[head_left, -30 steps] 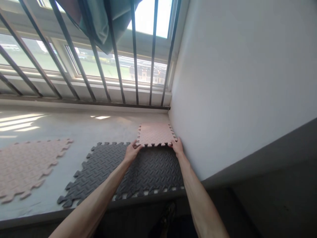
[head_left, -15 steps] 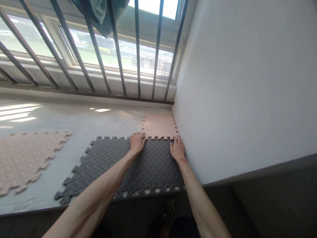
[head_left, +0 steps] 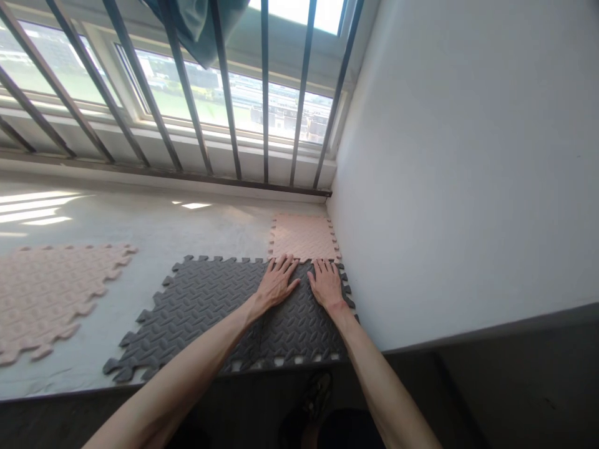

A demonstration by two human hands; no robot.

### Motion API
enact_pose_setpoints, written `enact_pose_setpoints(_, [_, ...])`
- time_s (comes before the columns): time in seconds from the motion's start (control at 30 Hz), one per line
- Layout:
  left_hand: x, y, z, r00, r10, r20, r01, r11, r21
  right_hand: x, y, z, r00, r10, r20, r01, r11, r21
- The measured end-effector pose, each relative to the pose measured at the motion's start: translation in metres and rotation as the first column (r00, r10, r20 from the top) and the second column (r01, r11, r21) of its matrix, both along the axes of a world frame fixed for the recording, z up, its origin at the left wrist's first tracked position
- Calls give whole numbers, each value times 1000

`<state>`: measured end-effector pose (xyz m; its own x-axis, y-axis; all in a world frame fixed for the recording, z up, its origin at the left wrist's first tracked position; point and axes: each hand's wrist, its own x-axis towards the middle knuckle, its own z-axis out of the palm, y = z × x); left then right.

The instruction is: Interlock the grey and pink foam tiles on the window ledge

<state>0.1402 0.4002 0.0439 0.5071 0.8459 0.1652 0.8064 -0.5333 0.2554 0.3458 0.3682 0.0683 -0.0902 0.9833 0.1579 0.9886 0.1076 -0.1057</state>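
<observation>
My left hand (head_left: pixel 277 284) lies flat with fingers spread, its fingertips at the seam between a pink foam mat tile (head_left: pixel 304 237) and a dark grey foam mat tile (head_left: pixel 302 324). Beside it, my right hand (head_left: pixel 326 284) is also flat, fingers stretched toward the same seam. The pink tile sits in the corner by the wall, its toothed edge meeting the grey one. A second grey foam tile (head_left: pixel 196 305) adjoins on the left, and my left forearm crosses over it. Neither hand grips anything.
Another pink foam mat (head_left: pixel 51 293) lies apart on the pale ledge (head_left: pixel 187 231) at the left. A white wall (head_left: pixel 458 187) rises on the right. Metal bars (head_left: pixel 234 125) stand before the window at the back. Below the ledge's front edge a shoe (head_left: pixel 318 393) shows in shadow.
Both hands have moved inward along the seam, closer together; the left went right and the right went slightly left. The fingers now lie flatter. The tiles look unmoved.
</observation>
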Motion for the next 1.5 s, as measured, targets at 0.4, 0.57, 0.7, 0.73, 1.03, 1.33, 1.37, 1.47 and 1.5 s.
enact_pose_setpoints(0.4, [25,1,3,996,84,-20,-85,995,-57,-6,7,17,993,38,115,-30,997,-70])
enact_pose_setpoints(0.57, [27,-1,2,997,78,7,-78,995,-55,3,4,13,989,-41,139,53,995,-83])
enact_pose_setpoints(0.7, [21,-2,-4,992,121,35,-119,991,-57,14,-4,0,991,-110,82,117,988,-97])
enact_pose_setpoints(0.73, [20,-1,-5,992,120,34,-117,991,-58,15,-4,-2,990,-121,68,127,987,-99])
enact_pose_setpoints(1.03, [22,-1,-7,992,126,10,-126,991,-42,10,-1,-20,982,-186,-9,186,981,-56])
enact_pose_setpoints(1.33, [23,-2,-5,991,130,10,-129,990,-63,19,0,-10,990,-135,42,137,989,-60])
enact_pose_setpoints(1.37, [23,-2,-5,992,129,7,-128,990,-64,21,1,-7,990,-126,55,130,989,-65])
enact_pose_setpoints(1.47, [23,-3,-5,992,127,2,-127,990,-54,23,5,3,993,-92,79,99,992,-83])
enact_pose_setpoints(1.5, [23,-2,-6,992,129,2,-129,990,-48,23,7,7,993,-86,82,93,992,-90])
